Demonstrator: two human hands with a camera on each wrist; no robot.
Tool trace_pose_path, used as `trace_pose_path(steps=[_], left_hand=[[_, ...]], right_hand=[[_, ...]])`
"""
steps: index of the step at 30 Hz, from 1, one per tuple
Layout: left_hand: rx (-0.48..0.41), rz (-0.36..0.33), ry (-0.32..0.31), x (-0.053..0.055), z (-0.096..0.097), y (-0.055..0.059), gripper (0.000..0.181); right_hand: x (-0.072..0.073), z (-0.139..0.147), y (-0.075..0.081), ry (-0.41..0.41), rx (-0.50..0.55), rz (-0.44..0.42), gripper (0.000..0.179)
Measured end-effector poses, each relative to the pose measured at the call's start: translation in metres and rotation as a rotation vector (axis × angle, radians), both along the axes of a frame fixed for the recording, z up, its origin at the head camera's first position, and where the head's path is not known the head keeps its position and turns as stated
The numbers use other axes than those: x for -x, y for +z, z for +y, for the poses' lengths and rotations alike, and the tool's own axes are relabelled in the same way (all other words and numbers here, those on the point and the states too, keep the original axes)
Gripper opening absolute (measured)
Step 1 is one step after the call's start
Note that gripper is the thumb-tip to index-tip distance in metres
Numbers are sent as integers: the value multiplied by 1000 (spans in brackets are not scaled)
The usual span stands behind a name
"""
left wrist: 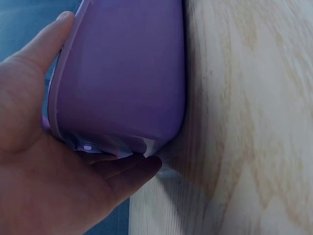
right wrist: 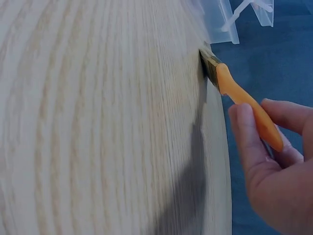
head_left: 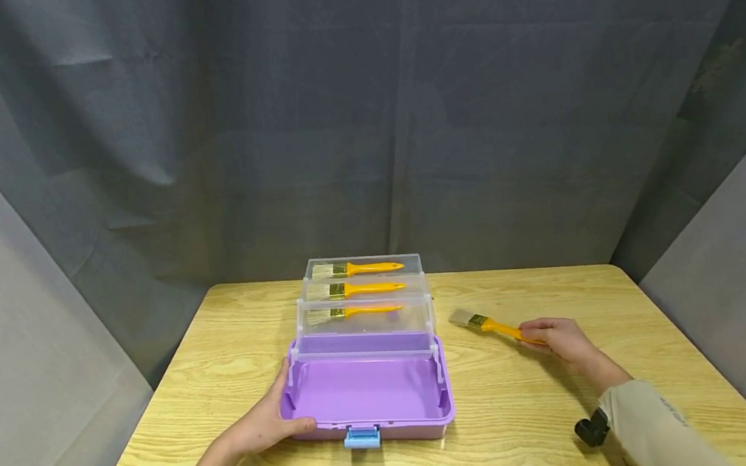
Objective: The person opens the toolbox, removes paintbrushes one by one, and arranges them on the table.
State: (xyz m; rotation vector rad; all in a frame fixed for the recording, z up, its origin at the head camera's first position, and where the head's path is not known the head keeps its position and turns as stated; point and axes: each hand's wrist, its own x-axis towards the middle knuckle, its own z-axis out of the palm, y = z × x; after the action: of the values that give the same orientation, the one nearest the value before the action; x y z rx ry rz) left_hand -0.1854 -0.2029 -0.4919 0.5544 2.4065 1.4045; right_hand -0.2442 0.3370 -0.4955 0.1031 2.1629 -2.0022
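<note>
A purple storage box [head_left: 367, 396] stands open, a blue latch [head_left: 362, 437] on its front. My left hand [head_left: 266, 424] grips its left front corner, thumb along the front rim and fingers at the left side; the left wrist view shows the purple wall [left wrist: 122, 73] between them. To the right, my right hand [head_left: 564, 340] pinches a paintbrush [head_left: 503, 329] by the end of its orange handle. Its pale bristles [head_left: 463, 317] point left toward the box. Up close, the handle [right wrist: 249, 105] lies between thumb and fingers, with the bristle end low over the wood.
Clear tiered trays [head_left: 367, 344] rise behind the box's purple base. They carry three more orange-handled paintbrushes [head_left: 374, 288], one above another. Everything stands on a wood-grain table [head_left: 528, 412]. A dark grey curtain [head_left: 336, 118] hangs behind, and pale panels [head_left: 743, 274] flank both sides.
</note>
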Motion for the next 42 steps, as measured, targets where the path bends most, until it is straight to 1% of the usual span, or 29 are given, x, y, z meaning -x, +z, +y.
trace_pose_path(steps=[3, 7, 10, 14, 18, 22, 26, 33, 39, 42], left_hand=[[7, 0, 5, 0, 0, -1, 119], [21, -3, 7, 0, 0, -1, 119], [20, -4, 5, 0, 0, -1, 118], [16, -5, 0, 0, 0, -1, 118], [26, -14, 8, -1, 0, -1, 118], [43, -30, 22, -2, 1, -1, 118], [51, -37, 27, -3, 1, 0, 117], [51, -35, 28, -2, 1, 0, 117], [23, -16, 11, 0, 0, -1, 118], [16, -8, 6, 1, 0, -1, 119]], right_hand=[[0, -3, -1, 33, -32, -35, 52], [-1, -8, -4, 84, -41, -92, 51], [-1, -11, -7, 154, -68, -105, 51], [-2, -18, -10, 228, -104, -120, 50], [-4, -26, -12, 284, -99, -157, 42], [-5, -36, -14, 335, -72, -191, 35], [-5, -47, -13, 344, -58, -208, 32], [-5, -65, -10, 321, -61, -245, 30], [-3, -75, -9, 311, -19, -277, 28], [-2, -78, -10, 321, 6, -280, 29]])
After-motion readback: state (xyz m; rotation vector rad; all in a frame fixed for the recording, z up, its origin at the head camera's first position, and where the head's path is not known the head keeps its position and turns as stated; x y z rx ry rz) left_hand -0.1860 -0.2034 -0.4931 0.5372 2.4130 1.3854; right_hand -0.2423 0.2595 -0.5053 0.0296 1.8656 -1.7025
